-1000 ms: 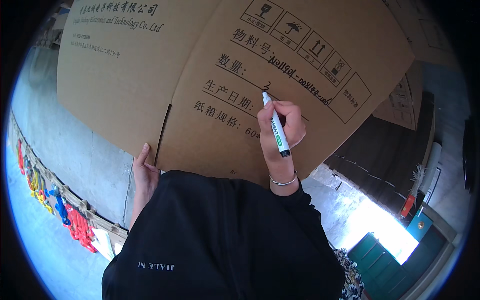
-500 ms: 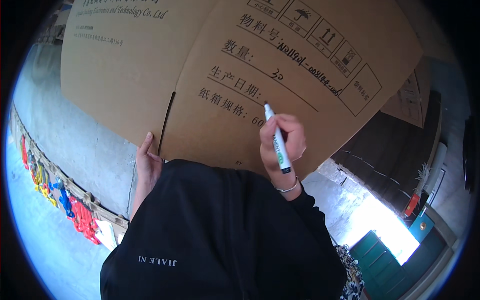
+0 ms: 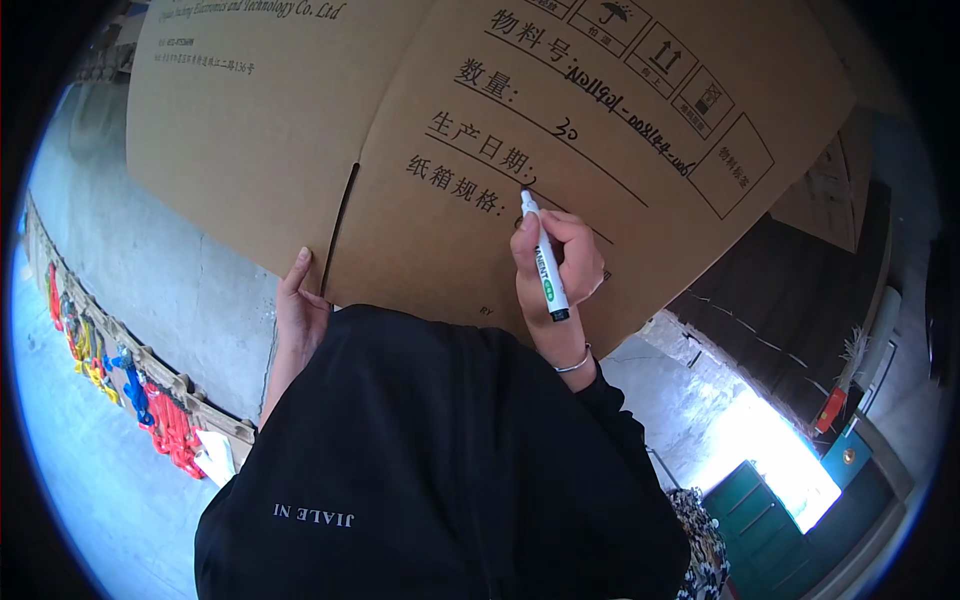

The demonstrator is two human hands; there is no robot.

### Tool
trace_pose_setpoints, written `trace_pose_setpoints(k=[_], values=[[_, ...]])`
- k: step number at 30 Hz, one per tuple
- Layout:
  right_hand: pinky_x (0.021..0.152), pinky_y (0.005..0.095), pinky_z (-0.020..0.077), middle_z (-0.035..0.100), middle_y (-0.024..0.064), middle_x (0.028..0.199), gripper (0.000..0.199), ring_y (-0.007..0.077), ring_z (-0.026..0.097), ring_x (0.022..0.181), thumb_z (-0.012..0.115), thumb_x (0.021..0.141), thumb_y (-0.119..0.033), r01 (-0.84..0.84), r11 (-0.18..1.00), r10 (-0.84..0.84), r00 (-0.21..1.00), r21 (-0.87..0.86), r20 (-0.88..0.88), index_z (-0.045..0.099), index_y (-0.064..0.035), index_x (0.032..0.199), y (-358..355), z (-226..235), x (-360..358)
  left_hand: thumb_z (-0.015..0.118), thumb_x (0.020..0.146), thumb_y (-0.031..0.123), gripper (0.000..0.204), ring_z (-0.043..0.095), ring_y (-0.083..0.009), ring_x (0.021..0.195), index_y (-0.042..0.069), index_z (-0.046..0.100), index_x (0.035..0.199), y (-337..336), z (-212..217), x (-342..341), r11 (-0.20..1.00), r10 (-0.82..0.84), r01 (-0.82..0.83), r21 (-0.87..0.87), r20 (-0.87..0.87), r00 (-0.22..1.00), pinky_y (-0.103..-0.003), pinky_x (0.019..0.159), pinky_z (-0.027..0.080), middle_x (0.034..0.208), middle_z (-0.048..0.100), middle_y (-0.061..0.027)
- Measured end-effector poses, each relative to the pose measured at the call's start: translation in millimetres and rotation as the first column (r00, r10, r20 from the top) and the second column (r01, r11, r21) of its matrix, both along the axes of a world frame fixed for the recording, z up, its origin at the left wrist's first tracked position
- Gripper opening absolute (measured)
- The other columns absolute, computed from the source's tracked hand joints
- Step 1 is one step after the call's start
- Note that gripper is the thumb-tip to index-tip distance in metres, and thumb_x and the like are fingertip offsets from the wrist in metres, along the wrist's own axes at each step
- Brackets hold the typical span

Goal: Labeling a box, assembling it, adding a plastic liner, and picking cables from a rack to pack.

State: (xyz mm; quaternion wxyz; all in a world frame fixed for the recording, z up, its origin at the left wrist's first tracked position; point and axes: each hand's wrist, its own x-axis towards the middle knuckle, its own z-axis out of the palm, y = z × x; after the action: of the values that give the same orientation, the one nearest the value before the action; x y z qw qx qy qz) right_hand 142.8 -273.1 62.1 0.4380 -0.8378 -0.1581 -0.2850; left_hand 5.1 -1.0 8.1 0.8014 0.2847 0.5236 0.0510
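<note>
A large flattened cardboard box (image 3: 400,265) spreads in front of me, with black printing, handling symbols and handwritten marks on lined fields. My right hand (image 3: 578,268) is closed round a white marker pen (image 3: 546,262) with a black end. The pen's tip touches or nearly touches the cardboard at one of the printed lines, beside a short fresh black stroke. At the lower edge, left of the dark slot between two panels, my left hand (image 3: 303,312) grips the cardboard. Its thumb lies on the face, and its other fingers are partly hidden.
Red, yellow and blue bundles (image 3: 160,430) hang along a rail at the left. More brown cardboard (image 3: 825,195) and a dark stack (image 3: 760,300) lie at the right. A green door (image 3: 755,520) stands by a bright opening at the lower right.
A short black stroke now shows on the line below the quantity field. My right hand and the marker have shifted slightly left and up; the cardboard sits slightly further right in view.
</note>
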Motion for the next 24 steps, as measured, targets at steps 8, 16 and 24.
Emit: trace_pose_setpoints(k=[8, 16, 24], values=[[0.054, 0.0271, 0.0503, 0.066, 0.0118, 0.075, 0.014, 0.0183, 0.063, 0.059, 0.071, 0.082, -0.006, 0.067, 0.997, -0.066, 0.998, 0.042, -0.024, 0.058, -0.0006, 0.083, -2, -3, -4, 0.070, 0.088, 0.016, 0.038, 0.063, -0.0179, 0.106, 0.003, 0.052, 0.120, 13, -7, -4, 0.998, -0.060, 0.056, -0.036, -0.091, 0.994, -0.029, 0.090, 0.054, 0.114, 0.064, -0.0064], [0.055, 0.0278, 0.0504, 0.065, 0.0114, 0.074, 0.013, 0.0196, 0.062, 0.059, 0.067, 0.084, -0.005, 0.119, 0.992, -0.118, 0.993, 0.042, -0.028, 0.055, -0.0016, 0.081, 2, 1, -2, 0.070, 0.088, 0.015, 0.032, 0.064, -0.0147, 0.101, 0.005, 0.055, 0.115, -2, 12, 5, 1.000, 0.003, -0.004, -0.009, -0.063, 0.998, -0.024, 0.081, 0.055, 0.111, 0.065, -0.0051], [0.054, 0.0286, 0.0495, 0.065, 0.0131, 0.077, 0.015, 0.0192, 0.061, 0.060, 0.065, 0.086, -0.004, 0.195, 0.978, -0.196, 0.981, 0.075, -0.004, 0.052, -0.0005, 0.081, -3, -4, -9, 0.072, 0.086, 0.017, 0.032, 0.065, -0.0046, 0.080, 0.006, 0.058, 0.113, -1, 10, 4, 0.999, -0.037, 0.036, -0.013, -0.076, 0.996, -0.008, 0.043, 0.038, 0.104, 0.067, 0.0003]])
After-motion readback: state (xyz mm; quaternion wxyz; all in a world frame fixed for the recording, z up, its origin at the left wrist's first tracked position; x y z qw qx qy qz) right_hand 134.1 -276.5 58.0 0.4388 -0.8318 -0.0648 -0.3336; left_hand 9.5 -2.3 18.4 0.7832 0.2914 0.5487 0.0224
